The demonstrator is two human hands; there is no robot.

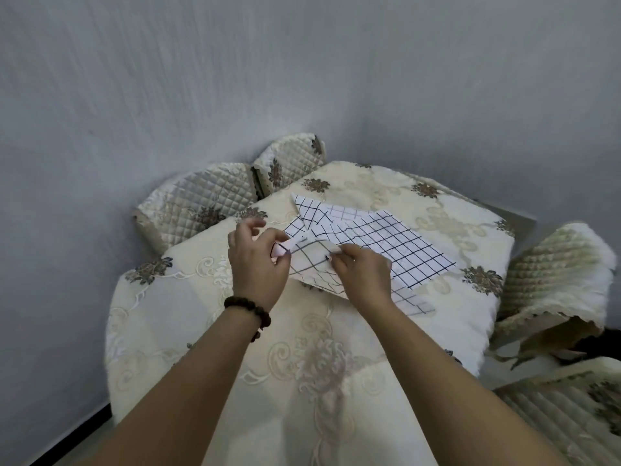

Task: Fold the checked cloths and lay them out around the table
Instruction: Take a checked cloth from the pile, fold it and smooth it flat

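Centrally, left hand (pixel 257 260), right hand (pixel 364 274) pinching checked cloth (pixel 386 243)

Grey wall (pixel 302 79) behind quilted chairs (pixel 198 200) around covered table (pixel 302 348).

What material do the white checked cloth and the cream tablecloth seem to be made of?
The white cloth with thin dark checks looks like thin matte woven fabric: it creases sharply and its lifted edge lets light through. The cream floral tablecloth looks like heavier embroidered fabric with a slight sheen and raised scroll patterns.

The right hand (pixel 364 275) covers part of the checked cloth (pixel 386 243). Both forearms run off the bottom edge. The chair (pixel 564 412) at lower right is cut off
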